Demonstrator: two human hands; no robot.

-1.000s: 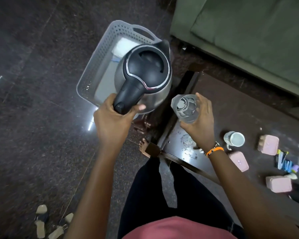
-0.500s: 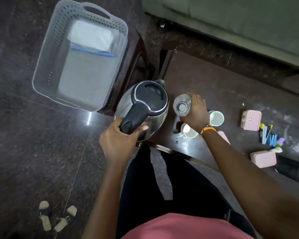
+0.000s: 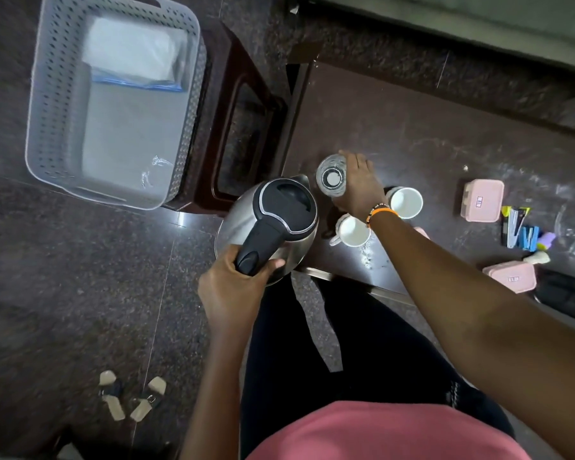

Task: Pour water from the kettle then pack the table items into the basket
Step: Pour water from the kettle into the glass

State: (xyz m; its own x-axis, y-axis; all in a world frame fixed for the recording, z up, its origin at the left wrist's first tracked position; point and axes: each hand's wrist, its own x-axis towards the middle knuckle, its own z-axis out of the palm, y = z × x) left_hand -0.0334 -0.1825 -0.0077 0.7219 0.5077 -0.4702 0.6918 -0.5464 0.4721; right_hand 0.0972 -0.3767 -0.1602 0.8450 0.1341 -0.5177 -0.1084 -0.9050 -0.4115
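I see my left hand w/ grip tight on the kettle handle, right hand wrapped round the glass on the bench.

Right forearm hides most of a pink box; basket top rim cut off; box labels too small to read.

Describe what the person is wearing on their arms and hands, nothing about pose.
Both arms are bare to the edge of the picture, with no sleeves in view. The left hand wears no glove, ring or band that shows. The right hand is also ungloved; at its wrist sit a bright orange band and, next to it, a thin beaded bracelet with dark and light beads.
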